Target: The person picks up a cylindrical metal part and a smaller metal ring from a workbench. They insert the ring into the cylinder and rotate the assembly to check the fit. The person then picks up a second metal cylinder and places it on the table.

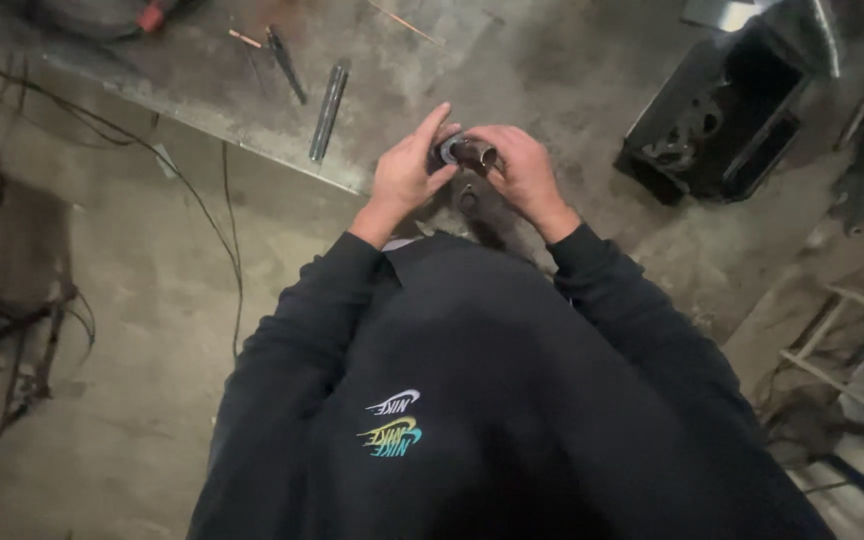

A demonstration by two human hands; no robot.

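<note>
Both hands are meeting just past the table [252, 140] edge, at twelve o'clock from the dark sweater [472, 400]. The right hand [524, 170] is closing its grip around a short metal tube [474, 153], while the left hand [407, 170] is pinching a ring [446, 151] against the tube's nine o'clock end. Fitting the ring seems in hand; seating it squarely calls for steady, even pressure. A metal rod [329, 110] is lying at ten o'clock.

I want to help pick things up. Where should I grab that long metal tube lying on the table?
Grip the metal tube around its middle, coming down from above. It lies flat on the metal table, bare along its length, so fingers can probably close across its round sides. Its lower end sits near the table's edge.
</note>
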